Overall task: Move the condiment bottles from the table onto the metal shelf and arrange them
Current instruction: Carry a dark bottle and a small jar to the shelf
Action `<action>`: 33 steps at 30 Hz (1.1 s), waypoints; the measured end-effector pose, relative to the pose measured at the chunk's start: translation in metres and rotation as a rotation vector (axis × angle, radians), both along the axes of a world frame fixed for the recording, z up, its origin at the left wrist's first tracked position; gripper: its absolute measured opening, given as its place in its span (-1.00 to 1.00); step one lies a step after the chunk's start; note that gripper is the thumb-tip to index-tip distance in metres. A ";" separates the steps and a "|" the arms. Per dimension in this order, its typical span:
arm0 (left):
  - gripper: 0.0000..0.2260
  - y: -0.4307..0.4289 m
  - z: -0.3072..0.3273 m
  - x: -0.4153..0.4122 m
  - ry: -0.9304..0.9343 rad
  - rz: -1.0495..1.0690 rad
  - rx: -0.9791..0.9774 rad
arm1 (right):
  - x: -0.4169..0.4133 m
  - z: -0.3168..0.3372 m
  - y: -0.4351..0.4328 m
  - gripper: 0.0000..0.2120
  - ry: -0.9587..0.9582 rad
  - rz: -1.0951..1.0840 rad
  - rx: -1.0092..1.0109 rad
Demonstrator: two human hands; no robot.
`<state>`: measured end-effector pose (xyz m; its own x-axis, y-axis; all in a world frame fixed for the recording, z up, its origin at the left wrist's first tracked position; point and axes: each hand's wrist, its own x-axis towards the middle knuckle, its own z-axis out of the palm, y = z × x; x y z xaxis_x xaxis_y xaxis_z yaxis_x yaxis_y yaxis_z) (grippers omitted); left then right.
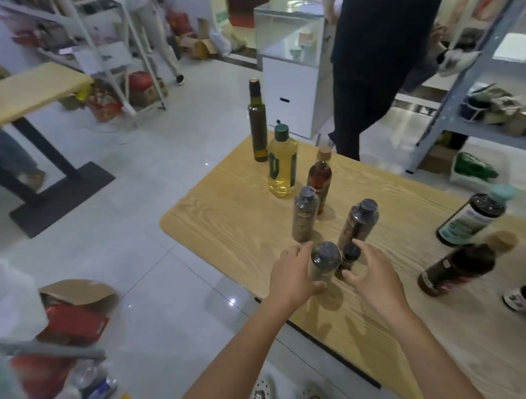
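Several condiment bottles stand on the wooden table. My left hand is wrapped around a grey-capped spice bottle near the table's front edge. My right hand curls with fingers apart around a small dark bottle just right of it; contact is unclear. Behind stand two more grey-capped bottles, a cork-topped brown bottle, a yellow oil bottle and a tall dark green bottle. The grey metal shelf is at the far right.
At the right edge of the table are a teal-capped dark bottle, a cork-topped dark bottle and another partly cut off. A person in black stands behind the table. A white cabinet, a second table and floor clutter surround.
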<state>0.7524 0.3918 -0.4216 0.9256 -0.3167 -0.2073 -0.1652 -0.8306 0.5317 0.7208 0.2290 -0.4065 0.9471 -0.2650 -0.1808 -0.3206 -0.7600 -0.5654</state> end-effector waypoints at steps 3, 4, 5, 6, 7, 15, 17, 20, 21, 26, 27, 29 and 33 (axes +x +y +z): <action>-0.26 -0.014 -0.006 0.012 0.069 0.007 -0.137 | 0.010 -0.012 -0.012 -0.35 -0.003 -0.069 -0.012; -0.26 -0.018 -0.008 0.015 0.091 0.023 -0.175 | 0.014 -0.015 -0.016 -0.35 0.001 -0.089 -0.012; -0.25 -0.021 -0.009 0.017 0.111 0.036 -0.199 | 0.018 -0.017 -0.019 -0.35 0.011 -0.104 -0.011; -0.25 -0.025 -0.012 0.021 0.134 0.048 -0.216 | 0.023 -0.020 -0.022 -0.35 0.026 -0.110 -0.011; -0.24 -0.027 -0.014 0.023 0.165 0.068 -0.235 | 0.027 -0.023 -0.024 -0.36 0.040 -0.103 -0.008; -0.49 -0.046 -0.027 0.034 0.270 0.299 -0.402 | 0.051 -0.060 -0.040 -0.51 0.169 0.019 0.174; -0.50 -0.048 -0.027 0.037 0.267 0.370 -0.450 | 0.055 -0.070 -0.041 -0.58 0.187 0.007 0.246; -0.51 -0.047 -0.029 0.038 0.230 0.452 -0.483 | 0.060 -0.079 -0.043 -0.65 0.173 0.002 0.348; -0.53 -0.046 -0.029 0.036 0.209 0.481 -0.486 | 0.062 -0.079 -0.044 -0.67 0.167 0.000 0.383; -0.53 -0.026 -0.015 0.022 0.052 0.681 -0.451 | 0.076 -0.058 -0.045 -0.81 0.132 0.093 0.535; -0.51 -0.020 -0.008 0.020 0.018 0.727 -0.440 | 0.079 -0.051 -0.043 -0.83 0.120 0.145 0.549; -0.47 -0.005 0.009 0.013 -0.044 0.823 -0.421 | 0.088 -0.035 -0.032 -0.84 0.103 0.248 0.585; -0.43 0.032 0.052 -0.013 -0.163 0.971 -0.409 | 0.099 -0.003 0.009 -0.89 0.089 0.447 0.672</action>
<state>0.7396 0.4241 -0.3693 0.8258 0.5545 -0.1027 0.3775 -0.4083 0.8311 0.8197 0.2379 -0.4094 0.9124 0.3272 -0.2460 -0.1319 -0.3338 -0.9333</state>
